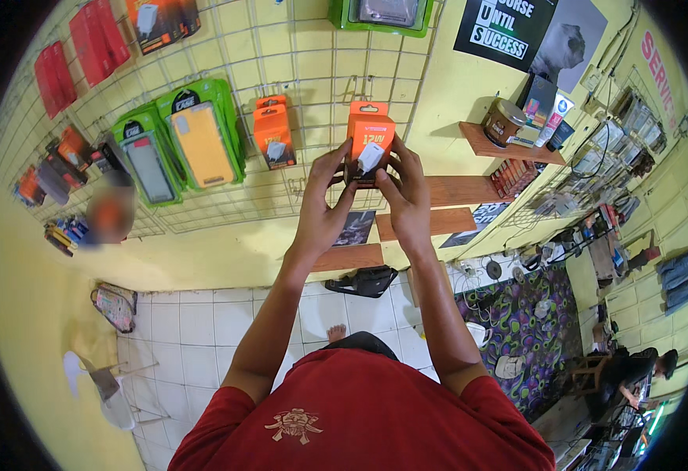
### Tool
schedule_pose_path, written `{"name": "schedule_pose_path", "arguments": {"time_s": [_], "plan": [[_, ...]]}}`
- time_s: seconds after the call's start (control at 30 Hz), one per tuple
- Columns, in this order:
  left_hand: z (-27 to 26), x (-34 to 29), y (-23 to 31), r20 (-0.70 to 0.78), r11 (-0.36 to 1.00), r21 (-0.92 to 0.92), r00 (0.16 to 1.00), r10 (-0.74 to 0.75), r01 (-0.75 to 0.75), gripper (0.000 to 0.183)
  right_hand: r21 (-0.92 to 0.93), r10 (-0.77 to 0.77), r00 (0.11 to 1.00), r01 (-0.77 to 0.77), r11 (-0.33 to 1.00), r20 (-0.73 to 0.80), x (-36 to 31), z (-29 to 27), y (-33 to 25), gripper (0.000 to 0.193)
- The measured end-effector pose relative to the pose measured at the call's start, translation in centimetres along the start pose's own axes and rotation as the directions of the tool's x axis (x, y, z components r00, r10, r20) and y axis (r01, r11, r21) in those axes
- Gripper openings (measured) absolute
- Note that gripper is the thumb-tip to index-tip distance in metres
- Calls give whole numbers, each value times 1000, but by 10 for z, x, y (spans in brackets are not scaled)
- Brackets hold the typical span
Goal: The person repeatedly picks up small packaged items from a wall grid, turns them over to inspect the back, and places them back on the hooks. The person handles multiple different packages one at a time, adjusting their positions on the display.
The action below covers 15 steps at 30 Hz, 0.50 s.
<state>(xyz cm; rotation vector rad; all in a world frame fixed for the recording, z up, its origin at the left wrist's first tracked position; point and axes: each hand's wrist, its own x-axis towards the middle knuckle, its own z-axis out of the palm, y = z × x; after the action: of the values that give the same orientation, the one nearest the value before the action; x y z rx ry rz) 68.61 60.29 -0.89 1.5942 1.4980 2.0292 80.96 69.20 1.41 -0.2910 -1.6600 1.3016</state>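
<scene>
Between my two hands is an orange and black charger box (371, 128) with a white plug pictured on its front. My left hand (322, 206) grips its left side, fingers bent round the edge. On the opposite side my right hand (409, 206) holds it, the thumb pressed to the lower front. The box is upright against the wire grid; a hook shows just above it, but I cannot tell whether it hangs there. A similar charger box (273, 129) hangs to the left. Further left are a yellow phone case (203, 145) and a grey phone case (148, 169) in green packs.
Wooden shelves (462, 191) project from the wall at the right, one bearing a round jar (504, 122) and tubes. A black bag (367, 281) lies on the tiled floor below. At the far right, a person (631, 385) in dark clothes sits at a bench.
</scene>
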Motion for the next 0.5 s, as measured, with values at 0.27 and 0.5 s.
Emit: {"name": "schedule_pose_path", "arguments": {"time_s": [0.27,0.5], "plan": [[-30,-110,56,-20,972,-143,981,-192,187,66,93,183,978,-193,977,105,-99,22,-32,57],[-101,-254,97,-149,870,104,873,-465,482,69,-107,398,842,-387,916,364,-218,75,-14,58]]}}
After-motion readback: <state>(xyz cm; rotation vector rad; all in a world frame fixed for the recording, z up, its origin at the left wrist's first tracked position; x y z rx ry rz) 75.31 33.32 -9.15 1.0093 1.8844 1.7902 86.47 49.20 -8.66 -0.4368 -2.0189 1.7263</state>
